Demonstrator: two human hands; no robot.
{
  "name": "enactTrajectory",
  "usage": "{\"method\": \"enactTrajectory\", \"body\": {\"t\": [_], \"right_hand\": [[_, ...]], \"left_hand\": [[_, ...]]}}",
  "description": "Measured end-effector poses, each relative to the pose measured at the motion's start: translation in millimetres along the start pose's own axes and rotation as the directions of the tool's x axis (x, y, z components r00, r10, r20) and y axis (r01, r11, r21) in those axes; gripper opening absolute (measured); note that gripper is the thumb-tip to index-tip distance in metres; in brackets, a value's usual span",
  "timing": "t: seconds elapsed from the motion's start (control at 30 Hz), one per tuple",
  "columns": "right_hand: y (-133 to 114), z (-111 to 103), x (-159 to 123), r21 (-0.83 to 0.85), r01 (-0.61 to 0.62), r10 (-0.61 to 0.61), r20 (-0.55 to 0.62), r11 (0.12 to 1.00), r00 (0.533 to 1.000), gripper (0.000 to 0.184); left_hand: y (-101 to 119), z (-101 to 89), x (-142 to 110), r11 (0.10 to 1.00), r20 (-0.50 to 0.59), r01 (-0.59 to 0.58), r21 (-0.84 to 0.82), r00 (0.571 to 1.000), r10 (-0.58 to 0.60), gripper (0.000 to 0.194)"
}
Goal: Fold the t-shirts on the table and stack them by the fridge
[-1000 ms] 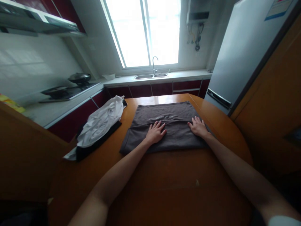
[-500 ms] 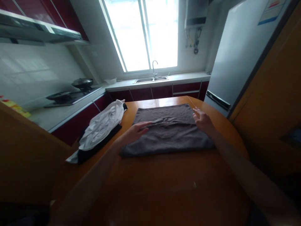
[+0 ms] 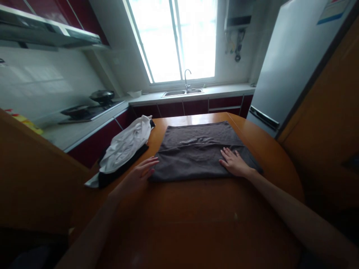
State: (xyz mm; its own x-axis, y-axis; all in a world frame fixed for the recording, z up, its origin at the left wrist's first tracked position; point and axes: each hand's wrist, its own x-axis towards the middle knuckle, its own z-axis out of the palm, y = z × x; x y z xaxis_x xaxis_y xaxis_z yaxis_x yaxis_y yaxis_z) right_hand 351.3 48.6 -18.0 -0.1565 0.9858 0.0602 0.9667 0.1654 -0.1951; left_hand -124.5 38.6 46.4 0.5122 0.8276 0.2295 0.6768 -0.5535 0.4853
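Grey folded cloth (image 3: 193,166) lies beneath the right hand (image 3: 234,163), which is spread palm-down on its near layer, and reaches to the left hand (image 3: 143,171), whose fingers are extended and loosely parted; whether these touch it I cannot tell. Should the left hand push inward while the right bears down, the layer between them could bunch, and an outward sweep could knock the white garment (image 3: 126,144) just beyond the left hand.

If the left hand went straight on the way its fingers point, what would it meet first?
Most likely the near-left part of the dark grey cloth; the left hand points across it. Whether they touch or the hand hovers is unclear.
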Motion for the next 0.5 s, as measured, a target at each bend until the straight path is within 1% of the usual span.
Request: {"method": "enactTrajectory", "body": {"t": [0.07,0.17,0.2,0.27,0.37,0.43,0.5], "right_hand": [[0,2,-1,-0.01,-0.001,0.001,0.003,1.0,1.0,0.068],[0,4,-2,-0.014,0.03,-0.031,-0.073,0.999,0.997,0.066],[0,4,-2,-0.013,0.047,-0.048,-0.077,0.999,0.996,0.065],[-1,5,-3,-0.008,0.073,-0.074,-0.034,0.997,0.997,0.064],[-1,7,-3,-0.009,0.085,-0.084,0.058,0.996,0.995,0.063],[0,7,-3,-0.011,0.083,-0.082,0.076,0.996,0.994,0.064],[1,6,-3,-0.008,0.087,-0.086,0.082,0.996,0.993,0.065]], "left_hand": [[1,-1.3,0,1.0,-0.004,-0.021,-0.011,1.0,0.021,0.049],[2,2.6,0,0.999,0.023,-0.04,-0.012,0.999,0.04,0.048],[2,5.1,0,0.999,0.033,-0.042,-0.01,0.999,0.042,0.047],[1,11.0,-1,0.999,0.072,-0.049,0.003,0.996,0.049,0.049],[-5,18.9,-3,0.998,0.173,-0.055,0.044,0.984,0.046,0.055],[-10,21.9,-4,0.996,0.232,-0.05,0.07,0.972,0.033,0.06],[-14,22.9,-4,0.996,0.253,-0.047,0.082,0.967,0.024,0.062]]}}
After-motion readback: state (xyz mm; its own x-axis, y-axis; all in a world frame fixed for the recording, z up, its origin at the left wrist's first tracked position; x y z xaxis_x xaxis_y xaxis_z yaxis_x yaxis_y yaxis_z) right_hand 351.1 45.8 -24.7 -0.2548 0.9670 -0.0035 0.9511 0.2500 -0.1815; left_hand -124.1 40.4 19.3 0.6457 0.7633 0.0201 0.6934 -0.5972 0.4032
